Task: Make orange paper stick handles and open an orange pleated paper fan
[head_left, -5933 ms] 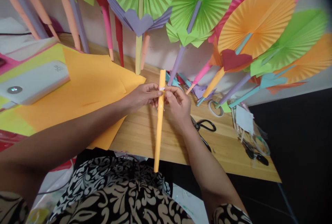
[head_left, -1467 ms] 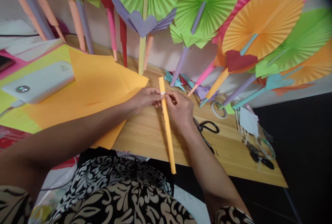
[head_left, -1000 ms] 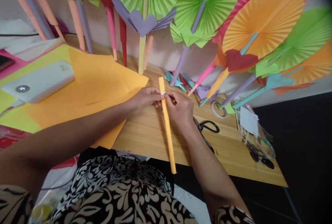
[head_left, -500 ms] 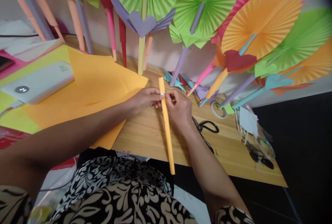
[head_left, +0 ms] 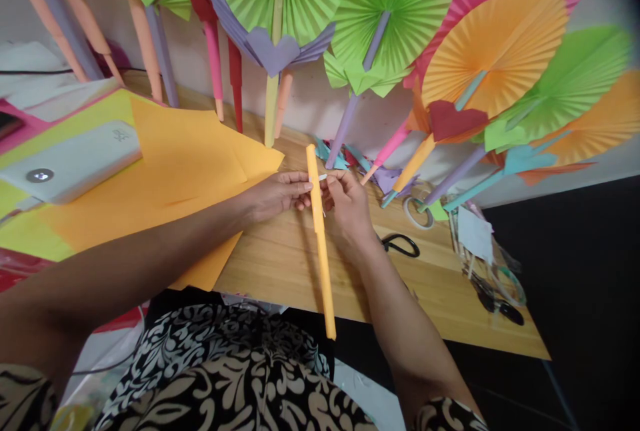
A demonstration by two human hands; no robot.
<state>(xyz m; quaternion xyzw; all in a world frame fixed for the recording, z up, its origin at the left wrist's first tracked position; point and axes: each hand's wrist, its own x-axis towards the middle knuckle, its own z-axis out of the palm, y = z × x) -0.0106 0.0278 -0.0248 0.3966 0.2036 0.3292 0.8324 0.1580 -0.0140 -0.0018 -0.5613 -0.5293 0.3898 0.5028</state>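
Since half a second ago, the white strip (head_left: 323, 177) has shifted from the front of the orange paper tube (head_left: 321, 244) to jut out at its right side. Left hand (head_left: 277, 195) grips the tube near its upper end between thumb and fingers; right hand (head_left: 351, 210), slightly apart from the tube, pinches the strip's free end. Held aslant over the counter (head_left: 273, 254), the tube reaches past the near edge. Orange sheets (head_left: 185, 151) lie leftward, black-handled scissors (head_left: 416, 248) rightward, and pleated fans (head_left: 415, 11) stand behind.
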